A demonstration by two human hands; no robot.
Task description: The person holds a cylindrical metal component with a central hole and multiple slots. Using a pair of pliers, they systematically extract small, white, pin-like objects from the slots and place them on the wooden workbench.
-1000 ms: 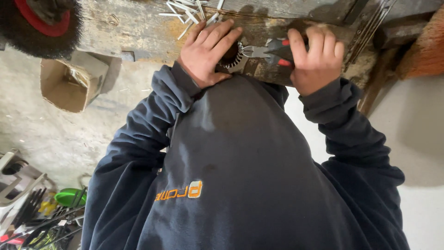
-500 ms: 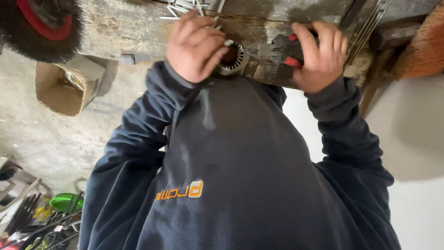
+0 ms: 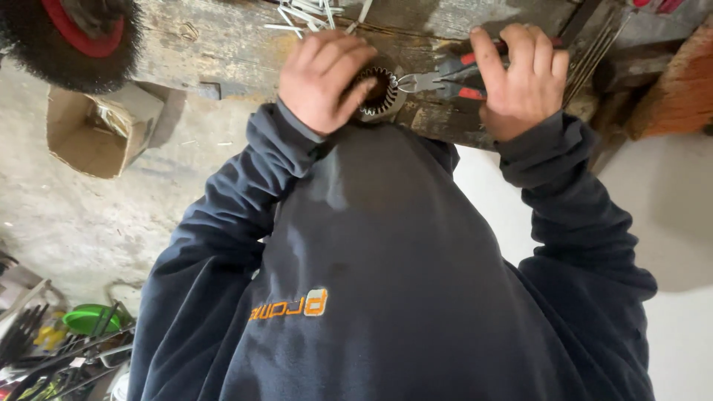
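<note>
My left hand (image 3: 323,78) grips a small round metal core with a toothed inner rim (image 3: 380,90) and holds it against the edge of a worn wooden bench (image 3: 215,44). My right hand (image 3: 520,82) is closed around red-handled pliers (image 3: 440,80). Their jaws point left and touch the rim of the core. My fingers hide most of the core. My dark sweatshirt (image 3: 386,282) fills the lower half of the view.
Thin white slivers (image 3: 312,13) lie on the bench above my left hand. A black wire wheel with a red hub (image 3: 74,33) is at the top left, above an open cardboard box (image 3: 96,130). Metal rods (image 3: 594,44) lean at the right. Tools and a green dish (image 3: 89,319) are on the floor.
My left hand has curled more tightly around the core. The pliers' jaws, earlier partly hidden, now show at the core's rim. The hands sit lower in the view.
</note>
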